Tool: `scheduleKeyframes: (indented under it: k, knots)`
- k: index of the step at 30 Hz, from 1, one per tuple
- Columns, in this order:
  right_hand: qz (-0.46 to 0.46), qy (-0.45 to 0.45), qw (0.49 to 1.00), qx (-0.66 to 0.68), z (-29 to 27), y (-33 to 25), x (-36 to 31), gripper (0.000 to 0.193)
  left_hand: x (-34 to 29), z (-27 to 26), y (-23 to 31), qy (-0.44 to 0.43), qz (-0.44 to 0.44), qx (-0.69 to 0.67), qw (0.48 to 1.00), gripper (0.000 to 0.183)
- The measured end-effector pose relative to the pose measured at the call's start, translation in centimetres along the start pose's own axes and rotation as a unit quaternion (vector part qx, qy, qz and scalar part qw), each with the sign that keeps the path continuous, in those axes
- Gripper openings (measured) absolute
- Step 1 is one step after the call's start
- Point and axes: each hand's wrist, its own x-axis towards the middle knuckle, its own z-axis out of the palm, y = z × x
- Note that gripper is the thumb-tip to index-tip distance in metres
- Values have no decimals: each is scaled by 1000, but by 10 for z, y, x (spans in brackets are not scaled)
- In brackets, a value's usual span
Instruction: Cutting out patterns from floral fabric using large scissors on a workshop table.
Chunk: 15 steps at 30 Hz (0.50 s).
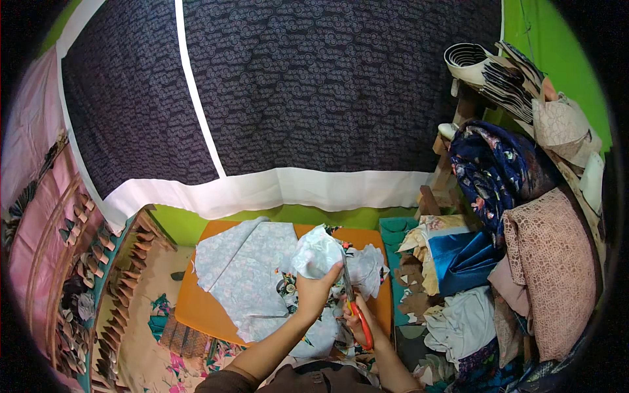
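Ahead of you a dark patterned cloth with white bands hangs over the green wall, and a heap of folded fabrics stacks up at your right. Below it, the orange table carries the pale blue printed fabric. Your left hand is closed on a raised fold of that fabric. Your right hand is wrapped around the orange-handled scissors, their blades seemingly partly open at the fabric's edge.
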Motion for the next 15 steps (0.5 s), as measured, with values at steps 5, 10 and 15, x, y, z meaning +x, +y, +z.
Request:
scheduleKeyframes:
  k: [5,10,15]
  knots:
    - [151,20,971,186,-5,2,2,53,-5,5,10,-18,-7,-8,1000,41]
    - [71,19,994,85,1,-3,-2,59,-4,1,0,-5,4,-5,1000,41]
    - [101,-1,991,83,-2,-13,-3,71,-2,-4,14,-60,-11,11,998,42]
